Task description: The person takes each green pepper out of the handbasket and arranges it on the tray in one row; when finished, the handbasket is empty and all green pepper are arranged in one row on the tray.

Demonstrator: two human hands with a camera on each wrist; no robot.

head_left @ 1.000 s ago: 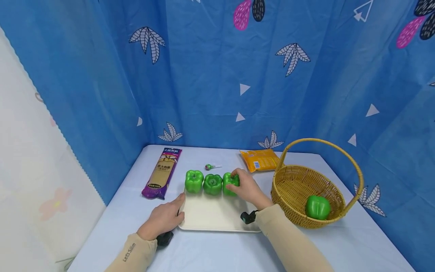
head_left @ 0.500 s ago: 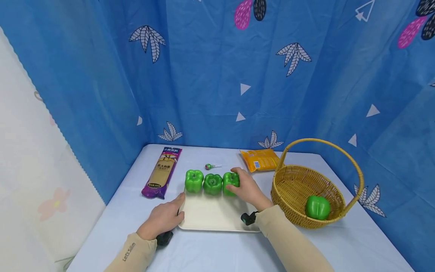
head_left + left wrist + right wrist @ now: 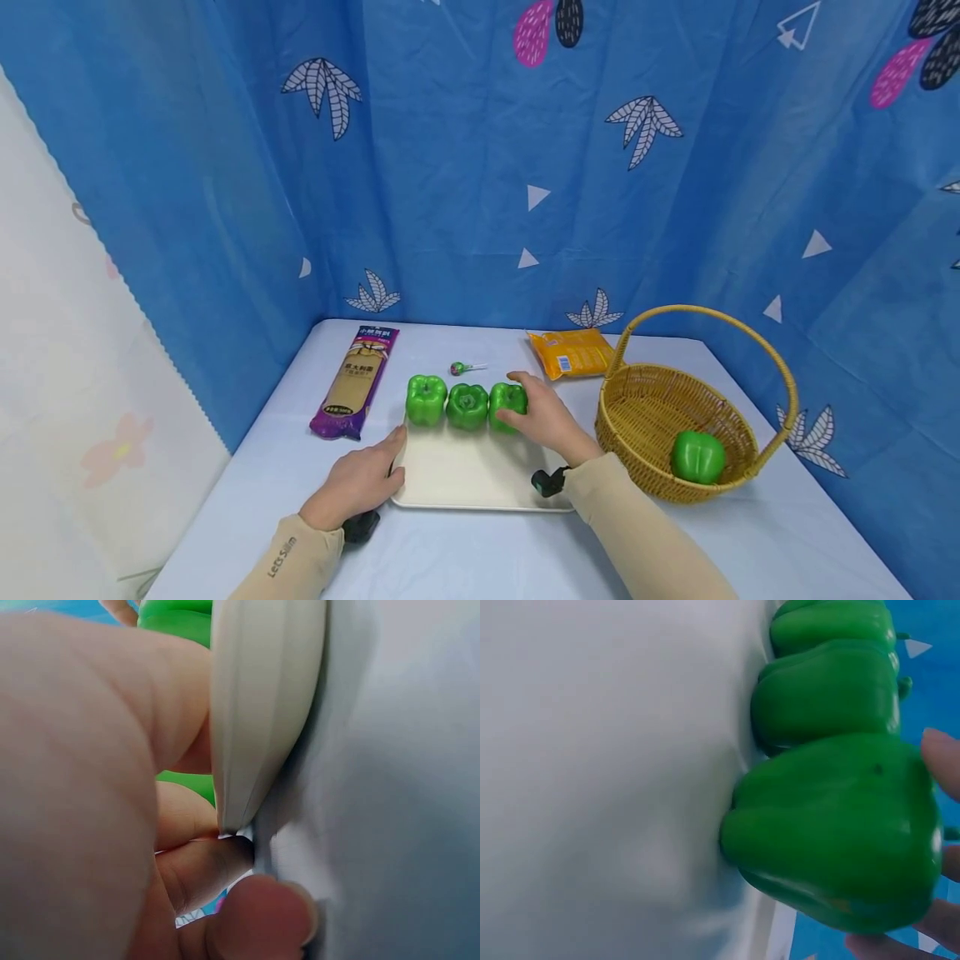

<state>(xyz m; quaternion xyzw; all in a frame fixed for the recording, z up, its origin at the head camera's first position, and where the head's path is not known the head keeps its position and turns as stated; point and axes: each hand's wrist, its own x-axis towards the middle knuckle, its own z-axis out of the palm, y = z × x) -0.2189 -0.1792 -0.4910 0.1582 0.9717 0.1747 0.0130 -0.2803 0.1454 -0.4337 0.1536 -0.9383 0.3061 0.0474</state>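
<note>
Three green bell peppers stand in a row along the far edge of a white tray (image 3: 472, 475): the left pepper (image 3: 426, 401), the middle pepper (image 3: 467, 407) and the right pepper (image 3: 506, 404). My right hand (image 3: 546, 415) holds the right pepper, thumb at its near side and fingers behind it. In the right wrist view that pepper (image 3: 832, 832) leans against the others' row, its stem side toward the fingers. With fingers on both sides of its rim, my left hand (image 3: 358, 479) grips the tray's left edge; in the left wrist view the tray wall (image 3: 259, 705) shows beside the thumb.
A wicker basket (image 3: 626, 450) with a tall handle stands at the right, one green bell pepper (image 3: 697, 457) inside. Left of the tray lies a purple noodle packet (image 3: 355, 383). Behind are a lollipop (image 3: 459, 367) and an orange packet (image 3: 573, 353). A blue curtain hangs behind the table.
</note>
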